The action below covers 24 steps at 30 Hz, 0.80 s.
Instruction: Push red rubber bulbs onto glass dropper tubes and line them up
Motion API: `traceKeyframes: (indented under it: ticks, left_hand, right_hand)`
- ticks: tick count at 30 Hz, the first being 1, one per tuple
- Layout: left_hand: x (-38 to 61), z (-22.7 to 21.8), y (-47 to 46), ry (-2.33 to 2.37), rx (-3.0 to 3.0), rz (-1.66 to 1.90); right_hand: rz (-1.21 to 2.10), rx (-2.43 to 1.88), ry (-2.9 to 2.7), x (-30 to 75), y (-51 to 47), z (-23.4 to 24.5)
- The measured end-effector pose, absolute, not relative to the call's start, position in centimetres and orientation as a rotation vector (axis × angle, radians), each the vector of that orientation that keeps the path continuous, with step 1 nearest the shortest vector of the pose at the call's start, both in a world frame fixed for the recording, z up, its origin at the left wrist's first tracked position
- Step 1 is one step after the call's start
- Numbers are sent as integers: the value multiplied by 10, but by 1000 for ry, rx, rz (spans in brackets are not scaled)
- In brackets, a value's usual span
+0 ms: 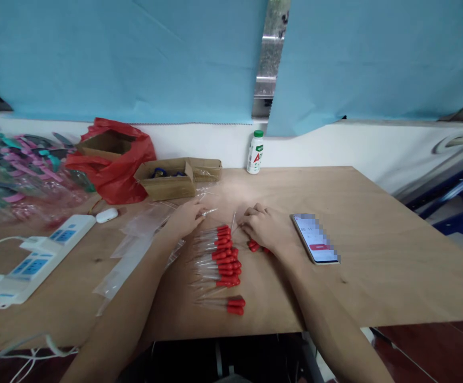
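Several droppers (227,266) with red rubber bulbs and thin clear stems lie in a column on the wooden table, stems pointing left. My left hand (189,217) is above their upper left, fingers bent together around a thin clear plastic piece (209,211). To the right of the column, my right hand (264,224) has its fingers curled down. A slim clear strip (233,219) stands by its fingertips; what they grip is hidden. More red bulbs (254,246) show under the right palm. Flat clear plastic bags (130,250) lie left of and partly behind my left forearm.
A phone (315,239) lies right of my right hand. At the back stand a white bottle (255,153), open cardboard boxes (167,186) and a red plastic bag (125,178). A power strip (43,258), white earbud case (107,215) and bagged pink-and-green items (32,165) are left.
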<state>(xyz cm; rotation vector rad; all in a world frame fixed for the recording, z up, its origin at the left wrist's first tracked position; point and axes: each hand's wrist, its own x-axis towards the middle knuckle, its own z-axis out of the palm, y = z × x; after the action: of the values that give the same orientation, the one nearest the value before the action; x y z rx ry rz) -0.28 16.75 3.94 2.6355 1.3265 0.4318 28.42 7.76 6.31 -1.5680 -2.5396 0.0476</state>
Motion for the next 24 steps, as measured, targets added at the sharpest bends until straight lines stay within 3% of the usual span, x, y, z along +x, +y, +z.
traceKeyframes:
  ticks: [10, 24]
  left_hand:
    - [27, 55, 139, 1183, 2555, 657]
    - [61, 60, 104, 1024, 2717, 746]
  right_hand:
    - [267, -1468, -2521, 303, 91, 41]
    - [501, -1087, -1967, 286, 78, 73]
